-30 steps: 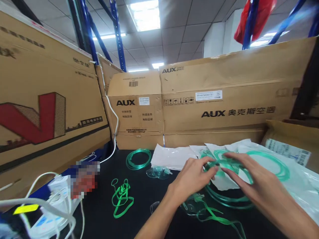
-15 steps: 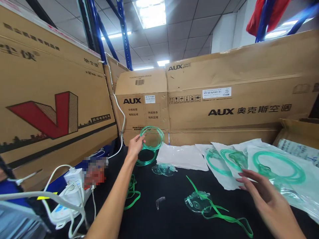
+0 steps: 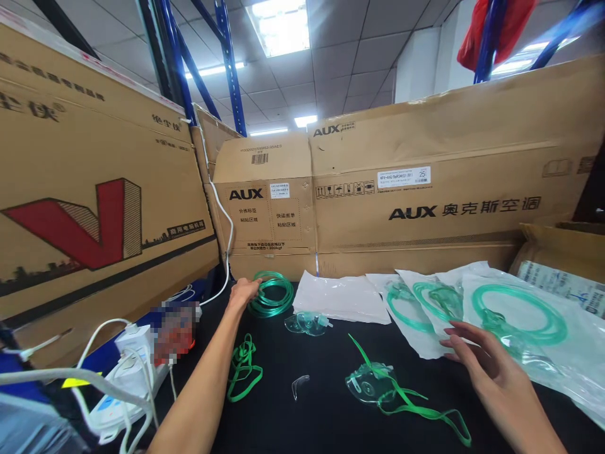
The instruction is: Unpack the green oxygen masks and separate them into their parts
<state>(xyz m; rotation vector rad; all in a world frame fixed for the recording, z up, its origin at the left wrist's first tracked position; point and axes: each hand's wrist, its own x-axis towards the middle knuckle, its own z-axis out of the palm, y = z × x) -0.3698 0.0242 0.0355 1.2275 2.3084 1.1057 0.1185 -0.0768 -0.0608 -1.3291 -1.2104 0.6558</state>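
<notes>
nearest me on the dark bench (image 3: 326, 416), a clear mask (image 3: 371, 383) trails its green strap (image 3: 428, 413); left of it lie a small clear bent piece (image 3: 297, 383) and a bunched green band (image 3: 242, 358). the right hand (image 3: 456, 343) has a released grip, fingers loosely curled by the fanned packets (image 3: 451, 306), perhaps parked there out of the way; i can't tell whether it touches them. farther left, the left hand (image 3: 253, 289) seems to pinch the left rim of the coiled green tubing (image 3: 283, 302), likely so the loops lie stacked rather than sprawl. another clear mask (image 3: 307, 323) sits just near of a white packet (image 3: 340, 299). beyond, the far carton (image 3: 359, 221) reads "aux 奥克斯空调", its label (image 3: 404, 177) "kfr-46g" and "25"; the left carton (image 3: 155, 164) shows "绝尘侠" and a red v.
</notes>
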